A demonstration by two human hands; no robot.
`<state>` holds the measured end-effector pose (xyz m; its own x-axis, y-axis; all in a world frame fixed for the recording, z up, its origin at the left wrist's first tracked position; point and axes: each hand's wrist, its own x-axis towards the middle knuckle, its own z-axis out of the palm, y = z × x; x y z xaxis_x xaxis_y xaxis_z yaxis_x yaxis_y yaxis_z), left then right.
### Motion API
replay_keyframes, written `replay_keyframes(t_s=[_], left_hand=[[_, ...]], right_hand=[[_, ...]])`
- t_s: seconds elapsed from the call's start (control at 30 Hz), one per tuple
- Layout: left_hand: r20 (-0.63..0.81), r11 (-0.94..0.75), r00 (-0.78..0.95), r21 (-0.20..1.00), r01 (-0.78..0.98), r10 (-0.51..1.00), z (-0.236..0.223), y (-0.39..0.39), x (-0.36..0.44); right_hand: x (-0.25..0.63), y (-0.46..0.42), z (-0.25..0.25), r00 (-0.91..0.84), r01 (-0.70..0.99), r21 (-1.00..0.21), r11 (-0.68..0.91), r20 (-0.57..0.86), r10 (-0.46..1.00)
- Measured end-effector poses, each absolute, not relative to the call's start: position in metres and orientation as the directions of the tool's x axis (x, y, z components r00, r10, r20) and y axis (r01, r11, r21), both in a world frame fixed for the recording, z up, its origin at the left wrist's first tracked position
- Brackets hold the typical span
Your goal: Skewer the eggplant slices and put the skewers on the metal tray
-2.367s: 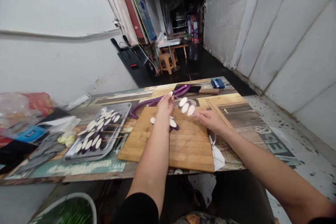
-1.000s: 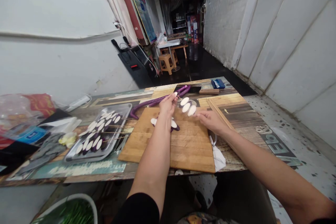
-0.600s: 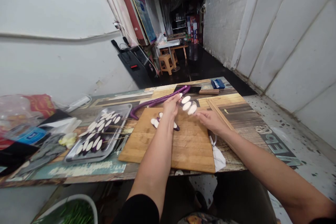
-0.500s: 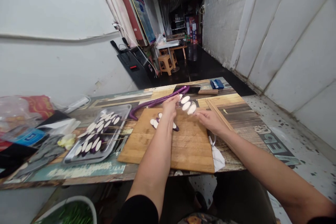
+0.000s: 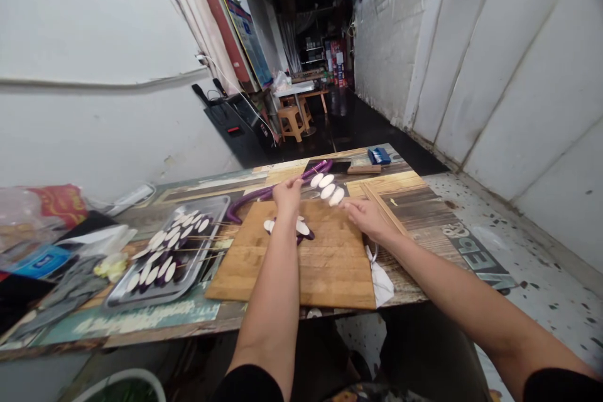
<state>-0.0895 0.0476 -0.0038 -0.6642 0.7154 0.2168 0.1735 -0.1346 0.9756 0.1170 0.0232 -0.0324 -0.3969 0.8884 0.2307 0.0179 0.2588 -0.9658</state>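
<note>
Four-finger curl closed, my left hand (image 5: 286, 196) is above the far edge of the wooden cutting board (image 5: 330, 273), with nothing visible in it. My right hand (image 5: 367, 217) pinches the near end of a thin skewer that carries several white eggplant slices (image 5: 326, 190) with purple skin. The slices hang over the far right of the board, apart from my left hand. Loose eggplant slices (image 5: 304, 228) lie on the board, partly hidden behind my left forearm. Beyond the board rests a long purple eggplant (image 5: 249, 199).
A metal tray (image 5: 186, 286) of skewered eggplant slices stands left of the board. A wooden-handled knife (image 5: 365, 169) and a blue box (image 5: 379, 156) lie at the far edge. Bare skewers (image 5: 384, 207) are on the right. A grey cloth (image 5: 70, 289) lies far left.
My left hand has let go of the slice at the skewer's far end and moved left. My right hand still holds the skewer. The view has shifted slightly.
</note>
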Motion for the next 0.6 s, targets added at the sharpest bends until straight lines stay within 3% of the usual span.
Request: replay_keyframes(t_s=[0.1,0.23,0.3,0.5,0.6], left_hand=[[0.292,-0.001,-0.579,0.894,0.448,0.761,0.006,0.029,-0.110],[0.185,0.173,-0.426,0.720,0.672,0.886,0.031,-0.004,-0.133],[0.120,0.212,-0.391,0.679,0.703,0.912,0.042,-0.019,-0.139],[-0.099,0.158,-0.126,0.715,0.681,0.987,0.045,-0.036,-0.138],[-0.043,0.136,-0.153,0.728,0.672,0.987,0.034,-0.027,-0.136]], right_hand=[[0.119,0.022,-0.030,-0.401,0.017,-0.962,0.271,0.242,0.883],[0.119,0.022,-0.028,-0.381,0.036,-0.963,0.267,0.233,0.895],[0.119,0.022,-0.028,-0.368,0.036,-0.968,0.248,0.218,0.904],[0.120,0.023,-0.026,-0.349,0.025,-0.977,0.210,0.188,0.918],[0.120,0.024,-0.028,-0.356,0.012,-0.982,0.189,0.172,0.919]])
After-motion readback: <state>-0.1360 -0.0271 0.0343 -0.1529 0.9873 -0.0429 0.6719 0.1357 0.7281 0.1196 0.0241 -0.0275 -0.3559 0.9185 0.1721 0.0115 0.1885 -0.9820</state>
